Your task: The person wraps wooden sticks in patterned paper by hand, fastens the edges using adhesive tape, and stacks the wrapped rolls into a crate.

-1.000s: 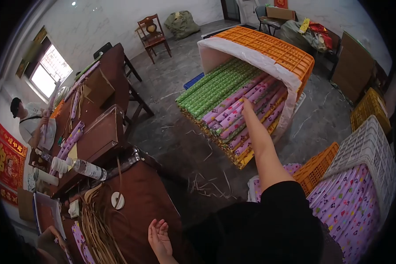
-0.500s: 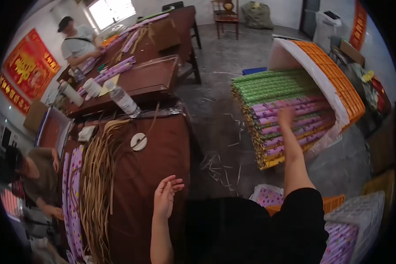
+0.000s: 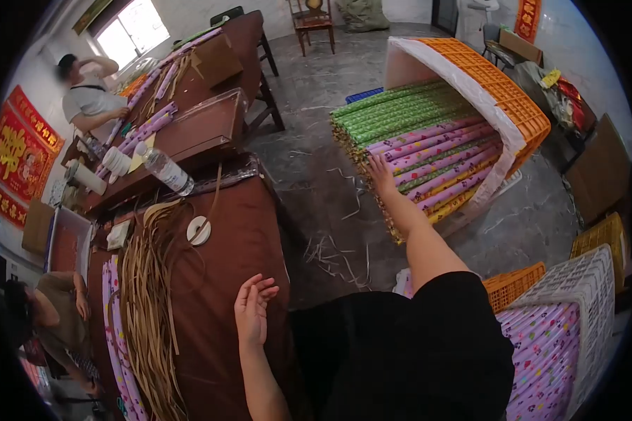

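My right hand (image 3: 381,175) reaches out with its fingers spread against the near ends of the purple patterned rolls (image 3: 428,144). These rolls lie below green rolls (image 3: 407,109), with a few yellow ones among the lower layers, in an orange crate (image 3: 470,67) tipped on its side and lined with white plastic. My left hand (image 3: 254,305) is raised palm up over the edge of the brown table (image 3: 225,259), fingers loosely curled and apart, holding nothing. Left of it lie a bundle of brown strips (image 3: 147,302) and a white disc (image 3: 199,230).
A water bottle (image 3: 167,172) and white containers stand on the tables at left. Two people work at the left side. A white crate (image 3: 590,302) of purple rolls is at lower right, beside an orange crate (image 3: 516,284). Loose strips (image 3: 330,259) litter the floor.
My right hand has moved from the top of the purple rolls to their near ends. My left hand stays raised with nothing in it. The far person has lifted an arm to the head.
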Demonstrator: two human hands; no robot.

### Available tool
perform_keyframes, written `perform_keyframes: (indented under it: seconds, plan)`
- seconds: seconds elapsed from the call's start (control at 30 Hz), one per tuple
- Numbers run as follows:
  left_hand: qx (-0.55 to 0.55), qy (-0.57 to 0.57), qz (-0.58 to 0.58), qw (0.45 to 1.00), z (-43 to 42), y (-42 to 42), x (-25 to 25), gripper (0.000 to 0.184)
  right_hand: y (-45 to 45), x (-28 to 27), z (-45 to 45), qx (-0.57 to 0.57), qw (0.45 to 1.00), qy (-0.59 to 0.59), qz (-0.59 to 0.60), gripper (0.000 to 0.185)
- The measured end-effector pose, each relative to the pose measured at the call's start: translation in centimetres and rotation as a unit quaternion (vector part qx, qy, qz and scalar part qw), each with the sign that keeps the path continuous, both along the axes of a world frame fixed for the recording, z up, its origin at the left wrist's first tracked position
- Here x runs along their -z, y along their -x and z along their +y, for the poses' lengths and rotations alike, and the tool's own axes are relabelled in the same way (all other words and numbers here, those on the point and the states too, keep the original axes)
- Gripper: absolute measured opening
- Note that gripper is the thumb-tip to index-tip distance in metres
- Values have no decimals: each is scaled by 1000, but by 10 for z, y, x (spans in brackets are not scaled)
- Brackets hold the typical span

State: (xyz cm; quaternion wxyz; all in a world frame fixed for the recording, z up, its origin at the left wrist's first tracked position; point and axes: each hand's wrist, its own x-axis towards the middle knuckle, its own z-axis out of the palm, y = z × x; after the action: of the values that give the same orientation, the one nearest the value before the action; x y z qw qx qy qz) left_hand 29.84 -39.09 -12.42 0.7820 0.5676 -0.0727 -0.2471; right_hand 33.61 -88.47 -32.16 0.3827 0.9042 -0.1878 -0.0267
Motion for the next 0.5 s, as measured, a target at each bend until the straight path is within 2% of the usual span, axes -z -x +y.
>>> perform_keyframes:
  seconds: [0.03,0.1,0.17,0.23,0.33,0.37,0.43,0.47,0.5]
  plan:
    - [7,7,-1,1000,1,0,0,29,4,4,2,-94,982,-105,-126,71]
    - [11,6,0,1000,2,-2,-1,30,12,-28,44,-195,943,-209,-173,77]
    - [10,-34,-9,999,1,0,-5,30,5,-42,93,-238,877,-322,-266,58]
    - [34,-62,-60,996,1,3,-17,28,-8,-69,145,-316,783,-410,-345,48]
    - [56,-59,-81,993,8,11,-28,27,-16,-164,245,-463,640,-499,-356,30]
    - [63,-66,-91,992,13,16,-29,27,-22,-183,275,-488,624,-508,-338,30]
    - [11,-90,-112,990,30,28,-27,26,-35,-212,329,-601,514,-550,-269,25]
    - [-7,-159,-150,976,44,36,-29,25,-40,-223,360,-624,464,-581,-239,21]
    - [-27,-233,-181,955,56,47,-30,25,-37,-235,386,-641,445,-587,-215,21]
